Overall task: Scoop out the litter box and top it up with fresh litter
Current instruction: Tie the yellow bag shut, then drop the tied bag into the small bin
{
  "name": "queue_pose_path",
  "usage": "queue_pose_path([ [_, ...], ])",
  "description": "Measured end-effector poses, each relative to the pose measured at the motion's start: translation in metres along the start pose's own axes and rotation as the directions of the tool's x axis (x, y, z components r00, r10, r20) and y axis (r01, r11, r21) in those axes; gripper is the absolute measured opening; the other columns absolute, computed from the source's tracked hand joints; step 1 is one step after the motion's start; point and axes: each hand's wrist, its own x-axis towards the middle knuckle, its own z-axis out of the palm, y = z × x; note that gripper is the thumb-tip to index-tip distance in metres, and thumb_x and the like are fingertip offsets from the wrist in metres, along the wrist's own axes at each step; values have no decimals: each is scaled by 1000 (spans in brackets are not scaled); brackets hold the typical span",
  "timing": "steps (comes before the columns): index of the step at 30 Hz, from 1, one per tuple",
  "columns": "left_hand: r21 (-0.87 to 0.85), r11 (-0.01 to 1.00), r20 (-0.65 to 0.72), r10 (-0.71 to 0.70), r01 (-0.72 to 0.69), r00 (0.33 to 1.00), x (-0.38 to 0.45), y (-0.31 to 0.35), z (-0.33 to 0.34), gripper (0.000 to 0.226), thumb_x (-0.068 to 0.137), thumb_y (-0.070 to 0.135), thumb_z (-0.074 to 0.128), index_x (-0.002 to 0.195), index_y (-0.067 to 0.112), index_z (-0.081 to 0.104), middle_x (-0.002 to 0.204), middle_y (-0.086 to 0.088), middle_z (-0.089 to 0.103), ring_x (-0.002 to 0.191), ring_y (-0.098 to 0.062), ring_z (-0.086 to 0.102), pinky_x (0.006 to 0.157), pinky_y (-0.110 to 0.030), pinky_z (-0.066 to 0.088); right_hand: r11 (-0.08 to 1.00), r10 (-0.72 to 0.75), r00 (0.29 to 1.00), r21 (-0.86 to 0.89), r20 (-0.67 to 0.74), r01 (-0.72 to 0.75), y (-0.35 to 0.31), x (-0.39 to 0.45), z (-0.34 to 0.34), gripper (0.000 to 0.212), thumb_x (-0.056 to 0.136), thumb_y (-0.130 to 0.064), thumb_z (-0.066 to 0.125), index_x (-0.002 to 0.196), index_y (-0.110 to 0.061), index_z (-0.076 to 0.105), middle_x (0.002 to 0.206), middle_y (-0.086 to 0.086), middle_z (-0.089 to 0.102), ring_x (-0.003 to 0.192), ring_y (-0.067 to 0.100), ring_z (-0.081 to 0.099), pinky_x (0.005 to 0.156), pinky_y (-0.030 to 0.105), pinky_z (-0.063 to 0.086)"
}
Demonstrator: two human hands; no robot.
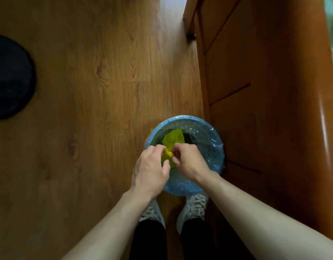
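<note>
Wood-plank flooring (98, 76) is seen beneath a blue lined bin (217, 147), above which a yellow-green bag (173, 138) is pinched by left hand (152, 166) and right hand (189, 162), suggesting disposal; no litter box is visible, so topping-up seemingly remains.

left hand (150, 166) and right hand (188, 160) pinching yellow bag (173, 139), above blue bin (216, 154)

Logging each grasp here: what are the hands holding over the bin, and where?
Both the left hand and right hand pinch the yellow-green bag at its bunched top.
</note>
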Motion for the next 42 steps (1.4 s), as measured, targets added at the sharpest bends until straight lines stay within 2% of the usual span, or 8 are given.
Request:
queue_pose_path([
  [2, -4, 1000, 3, -10, 10, 1000, 0, -1, -4, 31, 92, 27, 63, 123, 22, 59, 109, 5, 58, 101, -13, 56, 85, -33, 52, 1000, 20, 996, 16, 86, -21, 5, 0, 0, 8, 89, -17, 62, 95, -19, 67, 88, 1, 68, 83, 19, 64, 77, 42, 55],
  [5, -19, 1000, 0, -16, 16, 1000, -1, 0, -8, 28, 92, 26, 64, 119, 23, 60, 108, 7, 58, 98, -10, 56, 82, -28, 52, 999, 22, 945, 23, 327, -32, 13, -1, -1, 40, 90, -35, 64, 129, -28, 59, 126, -2, 64, 108, 14, 62, 95, 36, 51],
  [9, -15, 1000, -13, -17, 17, 1000, 2, 1, -11, 27, 92, 26, 63, 119, 23, 61, 107, 8, 58, 98, -9, 57, 82, -27, 52, 991, 55, 917, 88, 394, -97, 19, -7, -6, 55, 87, -44, 62, 139, -34, 48, 135, -5, 58, 110, 11, 62, 99, 38, 50],
  [15, 52, 999, -5, 0, 0, 1000, 2, 9, -22, 30, 94, 28, 61, 123, 23, 59, 110, 7, 58, 101, -10, 55, 84, -30, 52, 997, 62, 972, 30, 227, -71, 13, -14, -29, 53, 92, -41, 59, 141, -25, 45, 135, 2, 56, 120, 17, 54, 103, 40, 46],
  [22, 269, 963, -1, 30, -28, 1000, -6, 45, -69, 59, 91, 47, 58, 145, 29, 39, 140, 4, 45, 124, -17, 45, 101, -37, 42, 990, -36, 998, -137, 47, 42, -30, -33, -97, 49, 95, -40, 55, 141, -25, 43, 137, 2, 49, 126, 21, 47, 105, 41, 42],
  [32, 256, 966, -81, 57, -35, 995, -45, 185, -244, 60, 88, 54, 62, 140, 29, 48, 141, 2, 49, 124, -24, 47, 100, -43, 41, 973, -165, 969, -193, -183, 129, -165, -135, -292, 55, 92, -40, 60, 142, -24, 45, 138, 8, 48, 125, 27, 48, 106, 40, 41],
  [37, 207, 976, -106, 90, -67, 990, -100, 277, -338, 66, 89, 54, 62, 147, 32, 39, 149, 3, 43, 129, -25, 44, 106, -43, 41, 959, -236, 939, -218, -249, 183, -237, -217, -393, 52, 95, -40, 57, 143, -23, 45, 139, 8, 47, 127, 25, 46, 105, 32, 36],
  [42, 194, 976, -208, 136, -95, 969, -163, 349, -407, 66, 89, 56, 60, 147, 34, 38, 151, 5, 40, 132, -25, 41, 109, -46, 41, 941, -305, 898, -245, -318, 233, -286, -295, -462, 53, 94, -42, 57, 143, -24, 45, 137, 9, 48, 128, 27, 44, 107, 36, 37],
])
